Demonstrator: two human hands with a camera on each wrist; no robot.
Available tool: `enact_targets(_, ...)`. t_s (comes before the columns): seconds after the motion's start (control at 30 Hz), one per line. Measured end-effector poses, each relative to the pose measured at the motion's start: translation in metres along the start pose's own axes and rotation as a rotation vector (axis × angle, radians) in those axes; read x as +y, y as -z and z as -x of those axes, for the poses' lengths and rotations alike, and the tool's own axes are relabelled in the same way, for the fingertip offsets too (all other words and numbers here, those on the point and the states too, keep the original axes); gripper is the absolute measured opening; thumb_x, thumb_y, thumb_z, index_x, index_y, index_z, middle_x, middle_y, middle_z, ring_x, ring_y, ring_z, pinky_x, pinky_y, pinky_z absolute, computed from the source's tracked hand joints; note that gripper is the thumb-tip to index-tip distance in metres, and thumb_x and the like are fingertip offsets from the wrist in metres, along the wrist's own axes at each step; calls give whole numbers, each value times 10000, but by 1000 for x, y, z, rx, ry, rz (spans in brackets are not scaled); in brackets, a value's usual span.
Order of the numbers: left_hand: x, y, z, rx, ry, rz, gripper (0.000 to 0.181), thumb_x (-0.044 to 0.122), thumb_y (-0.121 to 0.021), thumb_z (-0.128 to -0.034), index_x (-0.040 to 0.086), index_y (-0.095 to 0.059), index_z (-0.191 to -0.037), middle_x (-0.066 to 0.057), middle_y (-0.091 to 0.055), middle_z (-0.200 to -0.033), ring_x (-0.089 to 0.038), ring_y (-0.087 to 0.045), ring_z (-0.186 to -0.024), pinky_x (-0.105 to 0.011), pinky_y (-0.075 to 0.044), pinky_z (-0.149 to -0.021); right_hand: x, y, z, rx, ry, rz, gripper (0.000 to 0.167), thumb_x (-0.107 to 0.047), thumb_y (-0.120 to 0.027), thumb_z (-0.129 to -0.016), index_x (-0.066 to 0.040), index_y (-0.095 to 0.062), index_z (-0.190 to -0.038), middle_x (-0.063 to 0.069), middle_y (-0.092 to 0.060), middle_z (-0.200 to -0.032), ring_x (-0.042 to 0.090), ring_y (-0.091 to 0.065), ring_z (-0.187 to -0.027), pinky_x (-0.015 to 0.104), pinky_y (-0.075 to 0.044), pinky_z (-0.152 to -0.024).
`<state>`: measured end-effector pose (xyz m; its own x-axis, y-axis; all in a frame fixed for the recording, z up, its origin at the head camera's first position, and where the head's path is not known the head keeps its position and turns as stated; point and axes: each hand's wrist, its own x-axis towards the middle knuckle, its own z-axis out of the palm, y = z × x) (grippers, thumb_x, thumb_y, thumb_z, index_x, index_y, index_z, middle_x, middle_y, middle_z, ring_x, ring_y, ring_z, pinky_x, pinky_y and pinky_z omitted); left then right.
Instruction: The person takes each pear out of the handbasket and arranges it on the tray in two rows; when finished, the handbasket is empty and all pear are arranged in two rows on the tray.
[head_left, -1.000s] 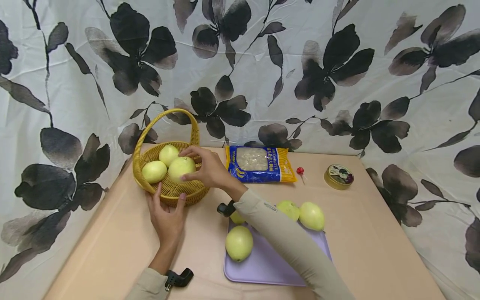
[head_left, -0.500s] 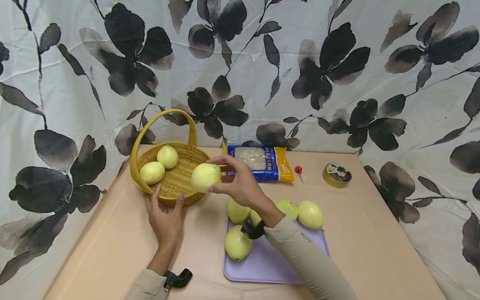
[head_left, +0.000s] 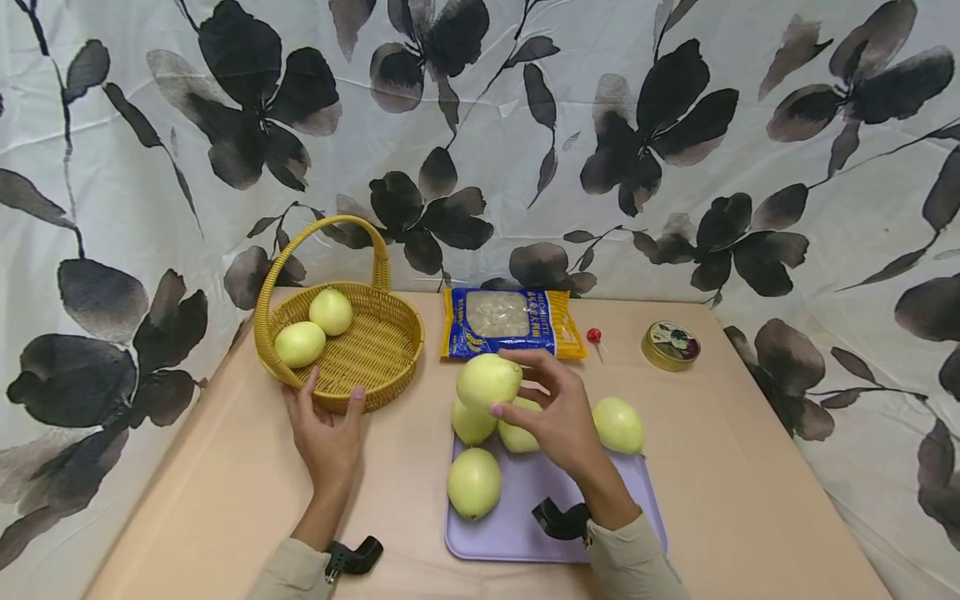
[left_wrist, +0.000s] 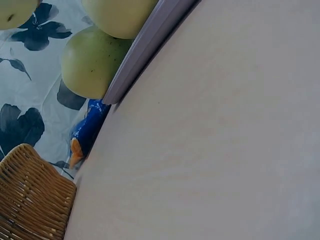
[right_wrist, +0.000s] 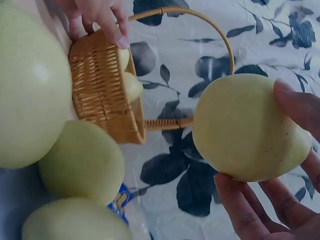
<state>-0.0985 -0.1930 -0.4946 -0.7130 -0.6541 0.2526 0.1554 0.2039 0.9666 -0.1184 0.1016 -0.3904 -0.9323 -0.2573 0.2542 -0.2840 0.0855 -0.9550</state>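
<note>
My right hand [head_left: 562, 417] pinches a round pale yellow-green fruit [head_left: 488, 382] between thumb and fingers, above the back left of a lilac tray [head_left: 540, 546]. In the right wrist view the thumb lies on one side of this fruit [right_wrist: 245, 127] and the fingers on the other. Several similar fruits, one of them the front-left fruit [head_left: 474, 483], lie on the tray; the right hand hides part of that group. My left hand [head_left: 326, 442] holds the near rim of a yellow wicker basket [head_left: 382, 350], fingertips over its edge. Inside sit two fruits [head_left: 300, 344], side by side at the left.
Behind the tray lies a blue and yellow plastic food packet [head_left: 513, 325]. To its right are a red lollipop [head_left: 595, 337] and a round gold tin [head_left: 671, 346]. The basket's tall handle [head_left: 322, 229] arches over its left and back. A floral cloth [head_left: 525, 167] hangs behind the table.
My right hand has carried one fruit out of the basket, rightward to above the tray. The basket now holds two fruits. My left hand has stayed at the basket's rim.
</note>
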Motion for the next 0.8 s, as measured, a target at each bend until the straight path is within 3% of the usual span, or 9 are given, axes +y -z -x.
enact_targets(0.2, 17, 0, 7, -9, -10, 41, 725, 87, -787, -954, 43, -448, -1593, -181, 44, -1787, -318, -88, -1658, -605, -270, -1286, 11, 15, 26, 60, -26, 28, 657, 4, -936, -766, -150, -693, -1357, 49, -664, -1420, 291, -659, -1233, 282, -624, -996)
enact_targets(0.5, 19, 2, 7, -16, -4, 24, 720, 81, -808, -941, 33, -469, -1575, -202, 15, -1782, -309, -114, -1656, -578, -285, -1293, 30, 29, 62, 93, -79, 196, 641, -80, -961, -761, -217, -708, -1334, 11, -686, -1411, 268, -663, -1235, 268, -615, -992)
enact_targets(0.8, 20, 1, 7, -18, -13, 27, 714, 66, -801, -943, 18, -463, -1571, -194, 21, -1784, -304, -85, -1661, -577, -262, -1304, 45, 29, 93, 69, -109, 344, 698, -35, -974, -715, -301, -710, -1304, -49, -684, -1387, 194, -670, -1199, 314, -634, -963)
